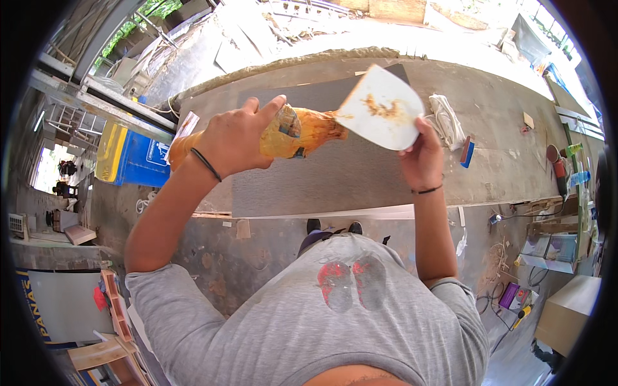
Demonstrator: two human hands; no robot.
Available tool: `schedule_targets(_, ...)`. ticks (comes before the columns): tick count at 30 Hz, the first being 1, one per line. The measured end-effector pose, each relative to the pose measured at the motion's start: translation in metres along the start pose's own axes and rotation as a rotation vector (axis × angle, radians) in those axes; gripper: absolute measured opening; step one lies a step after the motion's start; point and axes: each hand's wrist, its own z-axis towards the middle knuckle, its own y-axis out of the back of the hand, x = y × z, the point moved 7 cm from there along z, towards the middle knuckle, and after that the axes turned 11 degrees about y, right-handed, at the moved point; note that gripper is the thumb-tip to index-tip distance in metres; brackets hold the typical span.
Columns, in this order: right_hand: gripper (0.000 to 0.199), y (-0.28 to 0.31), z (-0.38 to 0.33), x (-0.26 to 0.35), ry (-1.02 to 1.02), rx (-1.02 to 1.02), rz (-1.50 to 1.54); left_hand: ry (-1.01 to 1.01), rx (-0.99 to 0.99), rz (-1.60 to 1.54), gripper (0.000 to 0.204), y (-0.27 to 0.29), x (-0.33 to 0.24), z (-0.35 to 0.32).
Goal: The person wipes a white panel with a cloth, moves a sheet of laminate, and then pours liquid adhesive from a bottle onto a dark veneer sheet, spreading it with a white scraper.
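My left hand [233,136] is wrapped round an amber, crumpled plastic bottle [306,132] coated in glue-like smears, tilted on its side. Its narrow end points right and meets or overlaps the edge of a white flat spreader [385,112]; I cannot tell whether they touch. Brown smears mark the middle of the spreader's face. Gripping the spreader's lower right edge is my right hand [423,153], thumb on top. Both hands are above a dark grey sheet [302,186] that lies on the workbench [499,161].
To the right lie a bundled white cloth [445,121], a blue-edged brush [467,153] and a red power tool [556,164]. A blue and yellow box [138,154] stands at the left. Cables and a purple box [512,296] are on the floor at right.
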Motion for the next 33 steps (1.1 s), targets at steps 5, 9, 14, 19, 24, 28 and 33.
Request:
schedule_targets(5, 0.028, 0.049, -0.005, 0.075, 0.255, -0.128, 0.004, 0.021, 0.216, 0.144, 0.092, -0.002, 0.009, 0.027)
schedule_targets(9, 0.034, 0.069, -0.029, 0.114, 0.493, 0.021, 0.005, 0.094, 0.400, 0.369, 0.084, -0.008, 0.024, 0.047)
schedule_targets(14, 0.038, 0.116, -0.060, 0.131, 0.662, -0.097, -0.129, 0.070, 0.407, 0.590, 0.084, 0.005, 0.005, 0.068)
schedule_targets(19, 0.036, 0.143, -0.085, 0.116, 0.561, -0.193, -0.081, 0.046, 0.541, 0.923, 0.072, -0.014, -0.007, 0.087)
schedule_targets(24, 0.031, 0.164, -0.109, 0.107, 0.533, -0.214, -0.052, -0.022, 0.499, 1.040, 0.052, -0.001, -0.031, 0.081)
schedule_targets(28, 0.029, 0.190, -0.117, 0.110, 0.544, -0.280, -0.058, -0.042, 0.512, 1.092, 0.051, -0.008, -0.032, 0.085)
schedule_targets(33, 0.038, 0.183, -0.115, 0.119, 0.549, -0.203, 0.003, -0.060, 0.550, 1.132, 0.046, -0.010, -0.032, 0.088)
